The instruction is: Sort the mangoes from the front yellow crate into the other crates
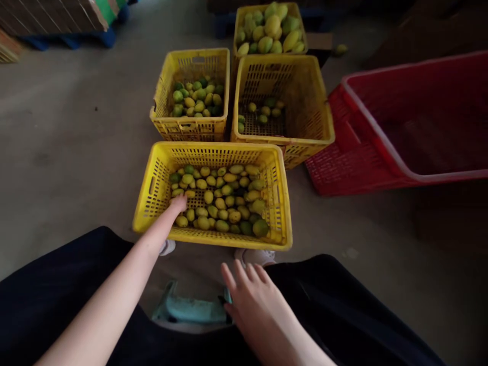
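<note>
My left hand (179, 203) reaches into the front yellow crate (213, 240), at its left side. Its fingers are closed at a yellow lemon (189, 194), and part of the grip is hidden by the hand itself. Yellow and green lemons lie loosely over the slotted crate floor, with larger green ones such as this lemon (260, 227) at the right. My right hand (249, 290) hovers between my knees, below the crate's near rim. Its fingers are stretched out and nothing is in them.
Behind stand a left yellow crate (190, 122) of lemons, a right yellow crate (282, 138) with several, and a heaped crate (239, 48). A red crate (335, 168) is at right, a loaded blue pallet (76, 40) at upper left. A teal plastic object (190, 310) sits below me.
</note>
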`<state>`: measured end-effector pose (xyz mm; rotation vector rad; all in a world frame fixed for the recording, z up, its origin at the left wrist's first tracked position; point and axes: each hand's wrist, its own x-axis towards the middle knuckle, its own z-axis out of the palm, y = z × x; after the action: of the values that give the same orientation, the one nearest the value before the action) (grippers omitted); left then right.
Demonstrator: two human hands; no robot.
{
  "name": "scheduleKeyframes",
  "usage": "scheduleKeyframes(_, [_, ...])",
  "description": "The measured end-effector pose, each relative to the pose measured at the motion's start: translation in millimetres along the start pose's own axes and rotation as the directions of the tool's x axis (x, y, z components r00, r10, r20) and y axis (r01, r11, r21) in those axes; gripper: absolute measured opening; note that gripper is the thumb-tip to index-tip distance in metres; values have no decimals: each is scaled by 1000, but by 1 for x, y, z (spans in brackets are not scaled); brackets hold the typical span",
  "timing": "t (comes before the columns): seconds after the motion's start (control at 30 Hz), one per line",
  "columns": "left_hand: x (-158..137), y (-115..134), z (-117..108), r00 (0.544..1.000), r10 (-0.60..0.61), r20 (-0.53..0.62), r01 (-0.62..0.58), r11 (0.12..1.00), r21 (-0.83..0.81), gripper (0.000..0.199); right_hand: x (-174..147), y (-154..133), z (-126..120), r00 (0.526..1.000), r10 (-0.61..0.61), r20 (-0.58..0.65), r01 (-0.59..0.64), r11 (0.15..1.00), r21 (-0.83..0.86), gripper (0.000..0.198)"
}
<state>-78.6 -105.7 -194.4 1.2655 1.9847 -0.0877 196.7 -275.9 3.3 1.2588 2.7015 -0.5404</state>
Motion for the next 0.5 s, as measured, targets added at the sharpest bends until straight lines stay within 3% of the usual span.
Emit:
scheduleKeyframes(0.1, [17,11,7,1000,29,6,-29,982,185,50,-4,-11,6,998,-29,-60,28,999,-16,61])
scheduleKeyframes(0.2, [28,18,12,997,73,19,-75,949,307,63,-3,-13,9,995,36,-95,-44,996,-82,47])
scheduleKeyframes(0.33, [30,25,17,996,59,66,-81,913,399,49,2,-10,10,991,84,-102,-93,991,-92,42])
scheduleKeyframes(0.5, [13,33,11,995,41,92,-77,900,428,39,7,-10,-5,996,75,44,-75,997,-7,48])
